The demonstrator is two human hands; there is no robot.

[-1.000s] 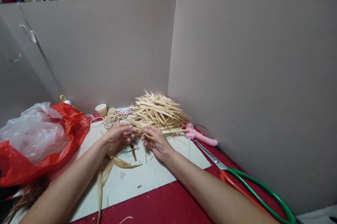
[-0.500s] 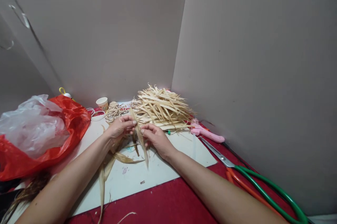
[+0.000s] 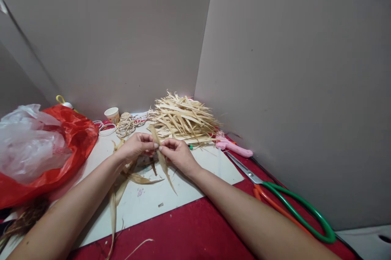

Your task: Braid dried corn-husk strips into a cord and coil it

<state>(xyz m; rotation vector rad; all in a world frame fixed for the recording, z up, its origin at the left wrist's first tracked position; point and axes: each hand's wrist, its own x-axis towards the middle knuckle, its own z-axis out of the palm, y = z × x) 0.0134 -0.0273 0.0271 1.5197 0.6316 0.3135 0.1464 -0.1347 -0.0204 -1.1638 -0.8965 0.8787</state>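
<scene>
My left hand [image 3: 136, 146] and my right hand [image 3: 175, 154] meet over the white board [image 3: 198, 178], both pinching one dry husk strip [image 3: 161, 162] that runs from above my fingers down towards me. More long husk leaves [image 3: 122, 188] hang from under my left hand and trail over the board. Just beyond my hands lies a pile of cut husk strips [image 3: 181, 118].
A red plastic bag [image 3: 73, 137] with a clear bag [image 3: 27, 142] sits at the left. A paper cup [image 3: 111, 115], coiled twine [image 3: 125, 123] and white rings [image 3: 104, 127] stand at the back. A pink tool [image 3: 233, 148] and green-handled scissors [image 3: 287, 205] lie at the right, by the cardboard walls.
The strip, which lay flat between my hands a second ago, now stands upright in both pinches with its tail hanging down. The camera has tilted lower.
</scene>
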